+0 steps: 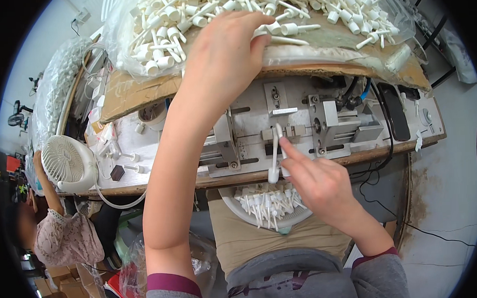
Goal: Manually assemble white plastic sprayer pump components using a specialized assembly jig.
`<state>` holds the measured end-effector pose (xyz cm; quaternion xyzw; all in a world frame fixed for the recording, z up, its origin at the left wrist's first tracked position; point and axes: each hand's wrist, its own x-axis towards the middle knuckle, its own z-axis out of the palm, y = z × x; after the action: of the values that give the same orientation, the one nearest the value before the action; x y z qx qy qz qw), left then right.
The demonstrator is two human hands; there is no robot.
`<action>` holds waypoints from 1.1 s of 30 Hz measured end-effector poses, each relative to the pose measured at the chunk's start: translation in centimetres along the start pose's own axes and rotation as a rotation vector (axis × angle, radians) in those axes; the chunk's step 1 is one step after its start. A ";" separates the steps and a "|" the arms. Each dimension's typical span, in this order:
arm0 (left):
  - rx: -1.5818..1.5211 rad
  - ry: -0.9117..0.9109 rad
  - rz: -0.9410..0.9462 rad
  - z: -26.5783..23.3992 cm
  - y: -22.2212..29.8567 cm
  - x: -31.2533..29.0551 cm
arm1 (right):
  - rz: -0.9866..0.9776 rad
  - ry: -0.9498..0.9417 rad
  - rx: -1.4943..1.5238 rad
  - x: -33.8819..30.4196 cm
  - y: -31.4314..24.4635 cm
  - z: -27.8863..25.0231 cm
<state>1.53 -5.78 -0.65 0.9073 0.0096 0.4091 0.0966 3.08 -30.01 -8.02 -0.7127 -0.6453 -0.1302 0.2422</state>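
Observation:
My left hand (227, 55) reaches over a heap of white plastic stick-and-cap pieces (166, 41) at the far side. Its thumb and index finger are apart, next to a loose white stick (290, 41); the other fingertips are hidden. My right hand (318, 185) is closed at the front of a metal fixture (282, 131), gripping a white plastic stick piece (274, 155). That piece has its thin end away from me and its wide end near me. Another white bit shows partly under the right fingers.
A bowl (235, 204) of similar white pieces rests on my lap. Metal clamp blocks (329, 125) flank the fixture. A cardboard sheet (137, 95) carries the heap. A white fan (68, 163) is at left, a black phone (394, 112) at right. Another person (68, 239) works at far left.

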 end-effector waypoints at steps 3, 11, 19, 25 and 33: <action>-0.068 -0.181 -0.142 0.3 -0.3 0.7 | 0.025 -0.053 -0.025 1.0 -0.3 0.2; -0.470 -0.128 -0.333 -3.9 3.5 -2.3 | -0.051 -0.159 -0.102 2.4 -0.2 -0.4; -0.352 -0.233 -0.344 -6.8 8.2 -10.0 | -0.013 0.278 -0.066 9.7 6.1 -4.7; -0.134 -0.212 -0.224 -3.1 10.0 -13.7 | -0.446 0.181 -0.637 18.2 14.0 -4.0; 0.026 -0.334 -0.185 -1.0 9.8 -13.7 | -0.243 -0.305 -0.544 20.0 13.5 -3.9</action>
<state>-8.94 -16.58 -8.41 0.9590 0.0821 0.2421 0.1222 19.53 -15.53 2.86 -0.6802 -0.6961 -0.2176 -0.0734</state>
